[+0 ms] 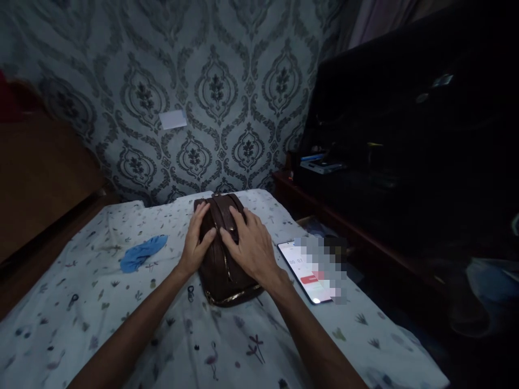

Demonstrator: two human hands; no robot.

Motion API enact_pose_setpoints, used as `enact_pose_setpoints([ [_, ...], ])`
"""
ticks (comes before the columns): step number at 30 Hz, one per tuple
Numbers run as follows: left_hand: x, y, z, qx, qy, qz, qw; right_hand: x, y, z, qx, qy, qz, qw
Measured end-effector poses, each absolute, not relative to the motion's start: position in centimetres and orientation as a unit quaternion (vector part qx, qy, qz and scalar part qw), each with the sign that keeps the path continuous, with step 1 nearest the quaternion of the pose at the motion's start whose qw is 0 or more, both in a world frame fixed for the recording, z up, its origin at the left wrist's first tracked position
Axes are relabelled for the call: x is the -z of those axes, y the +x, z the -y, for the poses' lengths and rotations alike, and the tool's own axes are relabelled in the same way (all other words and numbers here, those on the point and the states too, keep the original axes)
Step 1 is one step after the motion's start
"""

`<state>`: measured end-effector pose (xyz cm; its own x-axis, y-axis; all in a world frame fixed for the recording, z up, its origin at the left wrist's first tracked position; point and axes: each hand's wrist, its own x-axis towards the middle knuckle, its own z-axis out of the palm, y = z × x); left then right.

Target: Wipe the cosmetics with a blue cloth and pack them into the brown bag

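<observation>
A dark brown leather bag (221, 270) with gold zips lies on a bed covered by a white patterned sheet (101, 324). My left hand (197, 237) rests on the bag's left side, fingers laid over it and thumb pointing to the top zip. My right hand (249, 246) lies flat on the bag's right side, its fingertips at the zip pull near the top. Neither hand lifts the bag.
A blue cloth (141, 253) lies on the sheet to the left. A lit phone (304, 273) lies right of the bag near the bed's edge. A dark wooden shelf unit (365, 162) stands at the right, patterned wallpaper (211, 86) behind.
</observation>
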<state>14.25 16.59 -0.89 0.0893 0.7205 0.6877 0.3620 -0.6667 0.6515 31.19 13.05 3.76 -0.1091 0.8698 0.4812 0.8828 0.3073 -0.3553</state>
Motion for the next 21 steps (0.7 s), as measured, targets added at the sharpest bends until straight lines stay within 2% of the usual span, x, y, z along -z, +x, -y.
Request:
enact_pose_setpoints([
  [8, 0.6, 13.6, -16.9, -0.595, 0.680, -0.389, 0.179, -3.1, 30.1, -11.7, 0.055, -0.580, 0.746, 0.321],
  [11, -0.7, 12.1, -19.8, -0.596, 0.593, -0.502, 0.202, -2.7, 29.7, -11.4, 0.065, -0.579, 0.746, 0.323],
  [12, -1.2, 11.4, -21.1, -0.575, 0.545, -0.568, 0.223, -2.6, 29.6, -11.3, 0.067, -0.579, 0.745, 0.325],
  [15, -2.4, 9.5, -25.2, -0.500, 0.512, -0.629, 0.302, -2.5, 29.5, -11.4, 0.071, -0.578, 0.742, 0.333],
  [18, -2.7, 8.5, -28.0, -0.399, 0.497, -0.653, 0.409, -2.4, 29.5, -11.3, 0.078, -0.577, 0.738, 0.340],
  [21, -2.6, 8.6, -29.7, -0.341, 0.488, -0.655, 0.466, -2.2, 29.6, -11.3, 0.082, -0.575, 0.739, 0.343],
])
